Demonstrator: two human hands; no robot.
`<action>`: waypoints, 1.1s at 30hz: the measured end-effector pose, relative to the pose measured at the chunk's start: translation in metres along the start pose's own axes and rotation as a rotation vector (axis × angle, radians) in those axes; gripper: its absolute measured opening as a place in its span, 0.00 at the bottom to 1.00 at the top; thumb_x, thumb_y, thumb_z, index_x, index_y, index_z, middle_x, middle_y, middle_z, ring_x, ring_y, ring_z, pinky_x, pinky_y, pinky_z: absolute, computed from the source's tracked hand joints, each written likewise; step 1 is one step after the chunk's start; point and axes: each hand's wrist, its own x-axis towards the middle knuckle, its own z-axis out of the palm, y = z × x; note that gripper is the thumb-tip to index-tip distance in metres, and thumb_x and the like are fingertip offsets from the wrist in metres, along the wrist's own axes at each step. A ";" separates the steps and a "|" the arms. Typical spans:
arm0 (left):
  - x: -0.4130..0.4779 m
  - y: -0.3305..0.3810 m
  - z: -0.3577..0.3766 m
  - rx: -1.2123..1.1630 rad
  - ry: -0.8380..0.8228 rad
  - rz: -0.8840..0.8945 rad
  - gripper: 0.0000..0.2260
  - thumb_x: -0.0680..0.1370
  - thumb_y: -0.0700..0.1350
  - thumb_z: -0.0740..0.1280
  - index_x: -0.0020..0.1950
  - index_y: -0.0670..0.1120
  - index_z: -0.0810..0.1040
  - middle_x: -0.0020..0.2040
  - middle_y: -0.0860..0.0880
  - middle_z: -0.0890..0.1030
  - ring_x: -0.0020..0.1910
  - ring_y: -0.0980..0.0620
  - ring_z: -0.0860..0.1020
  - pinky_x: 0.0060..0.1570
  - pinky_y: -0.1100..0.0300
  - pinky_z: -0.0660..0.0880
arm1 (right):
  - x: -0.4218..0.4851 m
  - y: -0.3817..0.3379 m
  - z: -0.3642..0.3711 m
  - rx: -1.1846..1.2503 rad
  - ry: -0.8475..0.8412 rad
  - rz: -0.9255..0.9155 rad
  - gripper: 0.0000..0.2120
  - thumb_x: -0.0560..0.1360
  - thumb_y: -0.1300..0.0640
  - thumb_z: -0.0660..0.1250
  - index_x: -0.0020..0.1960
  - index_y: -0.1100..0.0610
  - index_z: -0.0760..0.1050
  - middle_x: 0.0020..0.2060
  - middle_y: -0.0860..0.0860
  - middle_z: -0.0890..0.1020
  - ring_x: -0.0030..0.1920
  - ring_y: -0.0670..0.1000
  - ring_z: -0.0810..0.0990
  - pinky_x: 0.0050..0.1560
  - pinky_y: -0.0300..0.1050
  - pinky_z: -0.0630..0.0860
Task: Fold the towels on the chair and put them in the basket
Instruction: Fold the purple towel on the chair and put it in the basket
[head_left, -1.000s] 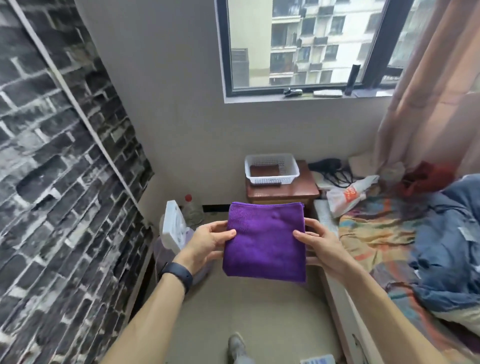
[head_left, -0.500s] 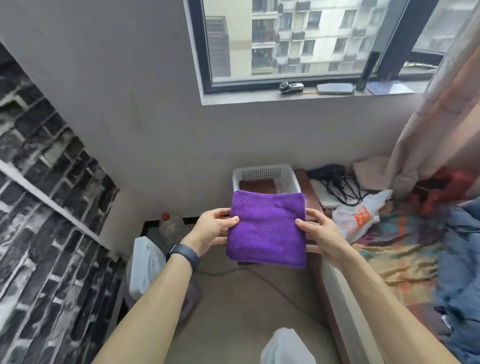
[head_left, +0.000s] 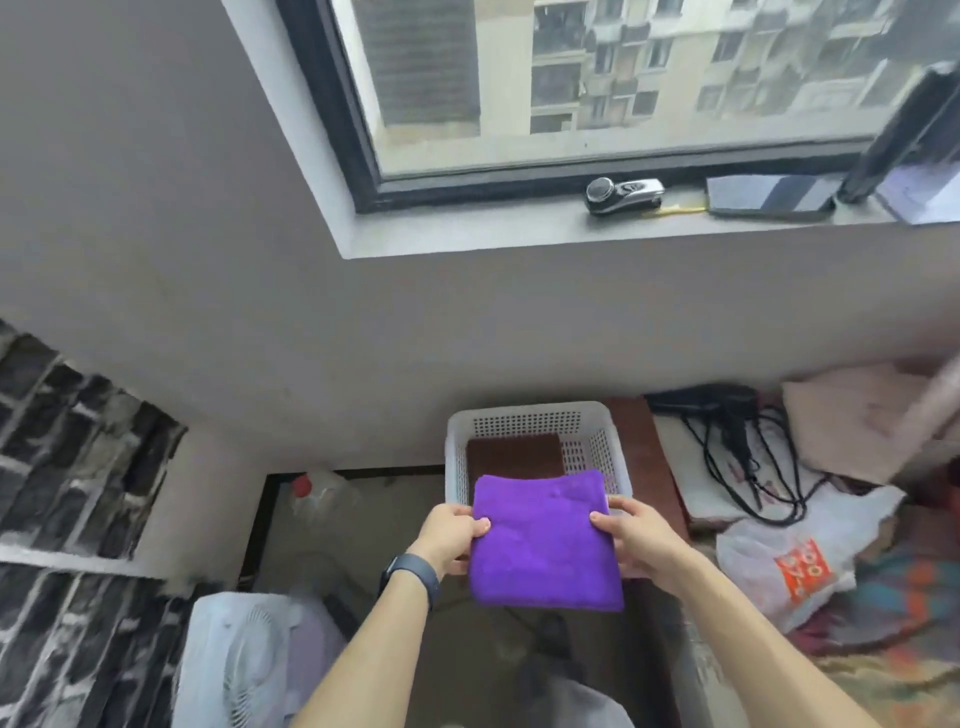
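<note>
The left hand (head_left: 451, 535) and the right hand (head_left: 640, 536) each pinch one side edge of the folded purple towel (head_left: 545, 551), thumb on top and fingers underneath, holding it flat and level in the air. The towel's far edge overlaps the near rim of the white perforated basket (head_left: 525, 414), and contact between the two cannot be determined. The basket stands on the left part of a brown wooden cabinet (head_left: 644, 462) and contains a folded brown towel (head_left: 514, 453) lying flat against its left wall.
</note>
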 end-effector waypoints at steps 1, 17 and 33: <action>0.011 0.006 0.003 0.020 0.007 -0.029 0.06 0.79 0.40 0.68 0.53 0.47 0.74 0.47 0.45 0.81 0.44 0.46 0.80 0.48 0.49 0.79 | 0.015 -0.007 -0.002 -0.026 0.001 0.027 0.10 0.80 0.57 0.67 0.61 0.53 0.76 0.49 0.54 0.87 0.41 0.55 0.87 0.41 0.51 0.83; 0.137 0.049 0.009 0.554 0.235 0.039 0.15 0.79 0.45 0.66 0.62 0.45 0.64 0.57 0.41 0.79 0.56 0.39 0.79 0.56 0.49 0.77 | 0.171 -0.032 0.028 -0.031 0.053 0.126 0.13 0.82 0.59 0.64 0.66 0.51 0.73 0.53 0.54 0.84 0.49 0.56 0.86 0.48 0.56 0.85; 0.142 0.048 0.033 1.059 0.352 0.112 0.16 0.80 0.49 0.59 0.67 0.47 0.68 0.63 0.45 0.75 0.54 0.43 0.80 0.45 0.53 0.75 | 0.187 -0.024 0.035 -0.307 0.188 0.003 0.25 0.80 0.49 0.66 0.75 0.52 0.67 0.62 0.50 0.80 0.60 0.56 0.81 0.61 0.57 0.79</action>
